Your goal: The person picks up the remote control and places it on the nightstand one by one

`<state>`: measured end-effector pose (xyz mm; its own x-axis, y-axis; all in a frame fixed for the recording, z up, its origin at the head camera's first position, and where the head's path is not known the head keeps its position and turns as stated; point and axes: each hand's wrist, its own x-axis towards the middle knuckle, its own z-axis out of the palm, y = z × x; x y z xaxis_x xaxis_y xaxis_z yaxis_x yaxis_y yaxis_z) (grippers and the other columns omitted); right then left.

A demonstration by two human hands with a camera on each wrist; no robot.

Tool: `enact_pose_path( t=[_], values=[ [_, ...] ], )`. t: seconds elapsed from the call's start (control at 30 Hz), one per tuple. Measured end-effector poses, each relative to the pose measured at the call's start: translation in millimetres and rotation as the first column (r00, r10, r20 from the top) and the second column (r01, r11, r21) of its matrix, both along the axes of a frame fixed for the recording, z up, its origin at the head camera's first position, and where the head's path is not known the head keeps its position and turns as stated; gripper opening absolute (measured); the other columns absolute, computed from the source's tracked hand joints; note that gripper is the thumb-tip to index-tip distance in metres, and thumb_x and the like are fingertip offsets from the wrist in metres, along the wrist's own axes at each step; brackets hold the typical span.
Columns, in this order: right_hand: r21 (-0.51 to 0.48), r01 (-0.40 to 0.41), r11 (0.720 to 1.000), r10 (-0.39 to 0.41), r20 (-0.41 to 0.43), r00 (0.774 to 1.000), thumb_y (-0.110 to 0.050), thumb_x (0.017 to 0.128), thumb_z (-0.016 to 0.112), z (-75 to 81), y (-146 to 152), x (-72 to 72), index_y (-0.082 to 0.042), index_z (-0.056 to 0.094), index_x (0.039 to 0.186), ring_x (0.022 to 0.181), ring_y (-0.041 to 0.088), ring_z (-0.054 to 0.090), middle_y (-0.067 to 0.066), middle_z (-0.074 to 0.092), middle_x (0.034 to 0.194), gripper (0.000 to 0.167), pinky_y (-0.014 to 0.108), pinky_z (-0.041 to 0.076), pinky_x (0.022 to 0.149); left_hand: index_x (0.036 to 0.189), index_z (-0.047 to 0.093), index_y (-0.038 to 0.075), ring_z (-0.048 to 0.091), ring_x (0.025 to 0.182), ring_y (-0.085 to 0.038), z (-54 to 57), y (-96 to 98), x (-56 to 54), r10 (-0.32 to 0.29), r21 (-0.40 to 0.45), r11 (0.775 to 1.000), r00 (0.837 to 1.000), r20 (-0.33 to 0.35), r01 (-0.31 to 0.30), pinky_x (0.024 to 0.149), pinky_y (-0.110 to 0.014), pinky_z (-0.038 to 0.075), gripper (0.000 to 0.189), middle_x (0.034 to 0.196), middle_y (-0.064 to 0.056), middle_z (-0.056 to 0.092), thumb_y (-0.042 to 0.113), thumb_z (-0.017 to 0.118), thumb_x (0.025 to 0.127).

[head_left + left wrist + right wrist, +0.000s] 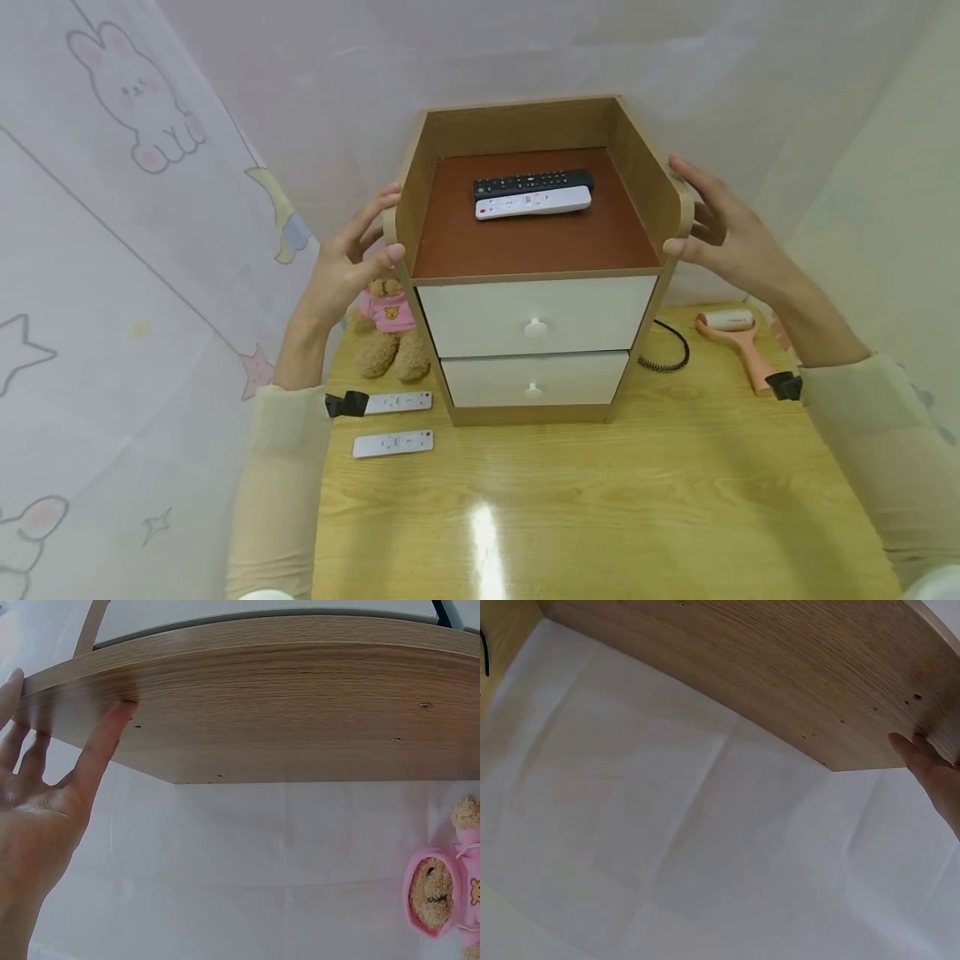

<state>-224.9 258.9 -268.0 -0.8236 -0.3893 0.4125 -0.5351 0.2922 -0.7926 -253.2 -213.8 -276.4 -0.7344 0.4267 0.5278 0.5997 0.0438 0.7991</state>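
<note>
"Where are your hands?"

"Both are spread wide on the cabinet [536, 304]: my left hand [341, 268] on its left panel, my right hand [738, 242] on its right, thumbs at the front edges."

"And the cabinet?"

"Upright on the bench [540, 500], towards the back edge."

"What worries you?"

"My hold looks like mostly fingertips, so uneven pressure could twist it or let one side slip. The top has no front wall; if I tipped it towards me, the black remote [531, 182] and white remote [534, 202] could slide off."

"And around the base?"

"A shove towards the bench's left edge could squash the teddy bear [393, 318], close against that side. Shifting right, I might trap the coiled cord [666, 367], or further over, knock the lint roller [741, 335]."
</note>
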Motion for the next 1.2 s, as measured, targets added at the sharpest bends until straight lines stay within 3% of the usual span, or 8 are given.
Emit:
enact_pose_path(
  t=[0.2, 0.37, 0.57, 0.7, 0.8, 0.9, 1.07, 1.2],
  values=[
    [-0.152, -0.101, 0.983, 0.107, 0.036, 0.994, 0.018, 0.08, 0.064, -4.6, 1, -6.0, -0.02, 0.024, 0.154, 0.131, 0.024, 0.039, -0.004, 0.008, 0.161, 0.091, 0.015, 0.043, 0.095, 0.149, 0.037, 0.015, 0.038, 0.136, -0.034, 8.2, 6.1, 14.1, -0.005, 0.004, 1.0, 1.0, 0.024, 0.005, 0.076, -0.028, 0.057, 0.061, 0.159, 0.003, 0.023, -0.005, 0.053, 0.094],
    [-0.14, -0.113, 0.984, 0.122, 0.055, 0.991, 0.022, 0.078, 0.065, -5.9, 4, -10.0, -0.021, 0.025, 0.154, 0.128, 0.019, 0.043, -0.003, 0.011, 0.161, 0.096, 0.015, 0.046, 0.092, 0.151, 0.033, 0.014, 0.036, 0.137, -0.036, 7.8, 8.5, 29.9, 0.054, -0.027, 0.998, 0.999, 0.008, -0.054, 0.088, -0.027, 0.053, 0.063, 0.159, 0.002, 0.023, -0.005, 0.053, 0.095],
    [-0.239, -0.207, 0.949, 0.231, 0.074, 0.97, 0.031, 0.074, 0.059, -4.4, 10, -11.8, -0.012, 0.027, 0.153, 0.132, 0.022, 0.039, 0.001, 0.012, 0.161, 0.095, 0.021, 0.049, 0.092, 0.152, 0.027, 0.011, 0.035, 0.135, -0.043, -17.0, -7.4, 45.3, 0.051, -0.007, 0.999, 0.997, 0.05, -0.05, 0.088, -0.034, 0.054, 0.063, 0.159, -0.004, 0.023, -0.007, 0.048, 0.096],
    [-0.277, -0.259, 0.926, 0.291, 0.082, 0.953, 0.035, 0.074, 0.056, -2.8, 9, -12.3, -0.009, 0.027, 0.152, 0.134, 0.024, 0.036, 0.002, 0.01, 0.162, 0.095, 0.024, 0.052, 0.089, 0.151, 0.033, 0.011, 0.039, 0.134, -0.04, -63.6, -34.0, 54.0, 0.205, -0.116, 0.975, 0.972, 0.116, -0.192, 0.092, -0.036, 0.052, 0.057, 0.154, -0.009, 0.033, 0.0, 0.051, 0.097],
    [-0.254, -0.251, 0.934, 0.278, 0.079, 0.957, 0.034, 0.074, 0.057, -0.4, 10, -12.0, -0.009, 0.027, 0.153, 0.135, 0.024, 0.036, 0.002, 0.01, 0.162, 0.095, 0.023, 0.053, 0.086, 0.148, 0.039, 0.014, 0.04, 0.133, -0.037, -119.2, -57.8, 52.7, 0.344, -0.314, 0.907, 0.924, 0.168, -0.281, 0.095, -0.044, 0.05, 0.052, 0.152, -0.009, 0.037, 0.014, 0.055, 0.099],
    [-0.223, -0.234, 0.946, 0.255, 0.069, 0.965, 0.032, 0.074, 0.059, 0.3, 11, -12.1, -0.01, 0.027, 0.152, 0.136, 0.025, 0.035, 0.002, 0.01, 0.162, 0.095, 0.022, 0.054, 0.083, 0.146, 0.04, 0.007, 0.034, 0.134, -0.043, -175.5, -78.2, 52.4, 0.41, -0.523, 0.808, 0.897, 0.168, -0.271, 0.1, -0.056, 0.041, 0.051, 0.153, -0.016, 0.032, 0.017, 0.056, 0.099],
    [-0.23, -0.248, 0.941, 0.267, 0.055, 0.962, 0.033, 0.073, 0.058, -2.5, 12, -14.0, -0.008, 0.027, 0.152, 0.134, 0.024, 0.038, 0.003, 0.01, 0.162, 0.095, 0.023, 0.055, 0.081, 0.139, 0.045, -0.005, 0.027, 0.134, -0.052, -238.7, -90.3, 64.5, 0.407, -0.691, 0.697, 0.899, 0.162, -0.191, 0.101, -0.064, 0.034, 0.052, 0.149, -0.029, 0.031, -0.001, 0.063, 0.09],
    [-0.23, -0.264, 0.936, 0.283, 0.049, 0.958, 0.034, 0.073, 0.058, -4.4, 12, -16.0, -0.008, 0.026, 0.153, 0.132, 0.023, 0.039, 0.003, 0.009, 0.162, 0.096, 0.025, 0.053, 0.087, 0.135, 0.05, -0.007, 0.031, 0.131, -0.053, -269.1, -90.0, 74.6, 0.388, -0.731, 0.66, 0.912, 0.134, -0.173, 0.101, -0.063, 0.036, 0.058, 0.147, -0.028, 0.035, -0.012, 0.068, 0.08]
  ],
)
